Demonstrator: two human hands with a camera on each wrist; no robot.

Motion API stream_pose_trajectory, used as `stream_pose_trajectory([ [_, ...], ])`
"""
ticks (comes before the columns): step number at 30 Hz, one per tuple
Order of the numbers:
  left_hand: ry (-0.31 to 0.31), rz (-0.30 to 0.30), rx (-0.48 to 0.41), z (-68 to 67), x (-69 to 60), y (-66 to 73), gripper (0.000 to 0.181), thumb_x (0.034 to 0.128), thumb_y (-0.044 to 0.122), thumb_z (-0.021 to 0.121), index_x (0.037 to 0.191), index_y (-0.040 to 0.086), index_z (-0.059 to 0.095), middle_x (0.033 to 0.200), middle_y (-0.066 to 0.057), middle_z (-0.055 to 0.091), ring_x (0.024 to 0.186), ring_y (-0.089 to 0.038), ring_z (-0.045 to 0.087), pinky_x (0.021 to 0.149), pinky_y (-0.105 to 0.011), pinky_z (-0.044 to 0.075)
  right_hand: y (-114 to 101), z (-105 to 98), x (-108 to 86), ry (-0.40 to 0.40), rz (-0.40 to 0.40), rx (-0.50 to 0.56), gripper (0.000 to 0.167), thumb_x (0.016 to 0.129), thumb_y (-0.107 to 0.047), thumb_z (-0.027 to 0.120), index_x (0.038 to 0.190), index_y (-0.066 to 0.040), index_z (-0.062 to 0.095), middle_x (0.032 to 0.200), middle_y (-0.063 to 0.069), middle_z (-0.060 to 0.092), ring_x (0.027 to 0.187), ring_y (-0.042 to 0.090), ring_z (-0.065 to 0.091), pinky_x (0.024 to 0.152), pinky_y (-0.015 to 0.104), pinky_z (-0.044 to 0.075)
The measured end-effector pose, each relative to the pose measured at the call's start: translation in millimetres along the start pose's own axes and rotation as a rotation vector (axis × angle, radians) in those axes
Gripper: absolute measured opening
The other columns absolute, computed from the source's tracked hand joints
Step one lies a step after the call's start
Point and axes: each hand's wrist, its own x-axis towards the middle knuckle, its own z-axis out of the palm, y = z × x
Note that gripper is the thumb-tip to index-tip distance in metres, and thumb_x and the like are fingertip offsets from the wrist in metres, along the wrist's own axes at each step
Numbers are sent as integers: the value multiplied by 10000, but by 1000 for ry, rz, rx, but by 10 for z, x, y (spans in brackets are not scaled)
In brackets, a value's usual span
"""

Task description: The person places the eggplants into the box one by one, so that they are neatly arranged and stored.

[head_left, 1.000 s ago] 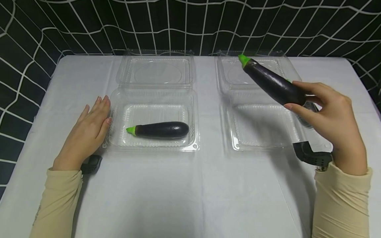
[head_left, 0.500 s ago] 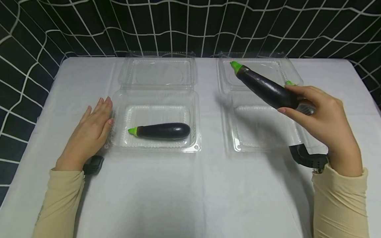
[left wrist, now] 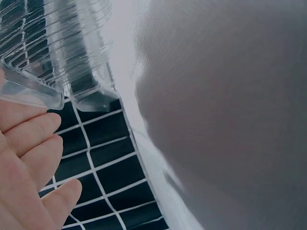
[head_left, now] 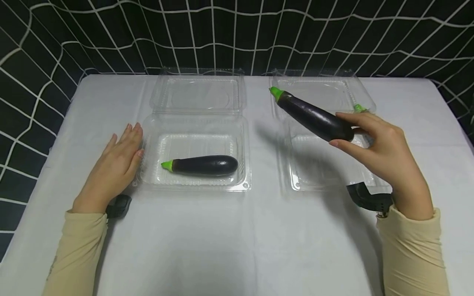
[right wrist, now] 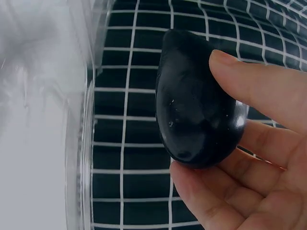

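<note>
My right hand [head_left: 389,154] holds a dark purple eggplant [head_left: 314,117] by its round end, between thumb and fingers. Its green stem points up and to the left, and it hangs in the air over the right clear plastic container [head_left: 318,181]. In the right wrist view the eggplant's blunt end [right wrist: 196,105] faces the camera. A second eggplant [head_left: 205,165] lies inside the left clear plastic container [head_left: 192,187], stem to the left. My left hand [head_left: 111,170] lies with straight fingers at that container's left edge; the left wrist view shows its fingers [left wrist: 43,153] beside the clear plastic.
Both containers have their lids folded back, the left lid [head_left: 200,92] and right lid [head_left: 314,88] lying toward the table's far edge. A small green thing [head_left: 360,108] shows behind my right hand, mostly hidden. White netting [head_left: 237,45] over black surrounds the white-covered table [head_left: 237,246].
My right hand has carried the eggplant to the left and slightly down in the view. The left hand and the eggplant in the left container stay put; the whole head view shifts slightly.
</note>
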Motion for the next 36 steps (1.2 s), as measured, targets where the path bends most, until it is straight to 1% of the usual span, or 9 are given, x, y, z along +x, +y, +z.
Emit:
stream_pose_trajectory([
  [2, -5, -6, 5, -2, 0, 15, 512, 1013, 178, 407, 1431, -89, 280, 1482, -218, 281, 1400, -309, 215, 1139, -497, 107, -39, 32, 23, -15, -17, 9, 519, 721, -27, 807, 1211, -67, 643, 1122, -6, 641, 951, -99, 502, 819, 62, 398],
  [4, -5, -10, 12, -3, 2, 24, 514, 1011, 182, 411, 1430, -87, 284, 1482, -214, 285, 1399, -308, 218, 1139, -496, 110, -73, 67, 47, -24, -50, 1, 522, 718, -31, 810, 1210, -60, 641, 1134, 78, 647, 958, -129, 497, 823, 61, 398],
  [8, -10, -16, 21, 2, 8, 33, 518, 1011, 188, 416, 1431, -85, 284, 1482, -211, 287, 1397, -310, 223, 1140, -493, 109, -129, 136, 86, -42, -118, -24, 509, 723, -58, 811, 1204, -68, 645, 1127, 56, 659, 931, -148, 506, 807, 70, 400],
  [13, -11, -13, 23, 10, 16, 33, 517, 1011, 185, 417, 1430, -88, 283, 1482, -214, 285, 1396, -314, 223, 1141, -493, 106, -199, 212, 135, -76, -142, -46, 509, 742, -109, 806, 1222, -87, 637, 1147, 40, 656, 913, 36, 584, 773, 111, 395],
  [16, -3, -11, 23, 8, 13, 33, 515, 1009, 180, 420, 1426, -93, 288, 1477, -219, 291, 1394, -317, 227, 1137, -502, 115, -247, 250, 165, -101, -139, -26, 509, 751, -114, 800, 1230, -87, 629, 1164, 52, 645, 920, 159, 613, 769, 129, 398],
  [20, 5, -7, 17, 7, 10, 21, 513, 1007, 168, 425, 1422, -100, 288, 1470, -229, 295, 1394, -320, 224, 1135, -510, 111, -292, 298, 199, -122, -140, -5, 518, 748, -123, 804, 1233, -89, 626, 1166, 72, 642, 927, 222, 626, 775, 180, 411],
  [25, -2, -8, 18, 10, 2, 20, 515, 1008, 169, 423, 1426, -97, 282, 1476, -224, 287, 1397, -313, 218, 1138, -501, 106, -346, 354, 225, -134, -159, 12, 518, 747, -125, 805, 1231, -77, 625, 1165, 73, 643, 947, 225, 627, 814, 300, 463],
  [32, -15, -11, 14, 8, -7, 28, 518, 1015, 183, 407, 1432, -91, 270, 1486, -215, 269, 1402, -306, 207, 1143, -488, 98, -427, 444, 264, -146, -219, 74, 492, 751, -65, 792, 1212, -33, 625, 1134, 76, 649, 967, 203, 617, 841, 289, 472],
  [36, -14, -9, 15, 4, -4, 24, 520, 1015, 183, 405, 1432, -93, 265, 1485, -217, 267, 1402, -307, 204, 1143, -489, 92, -472, 516, 297, -180, -232, 75, 491, 754, -72, 791, 1211, -18, 620, 1121, 82, 652, 975, 212, 614, 855, 344, 484],
])
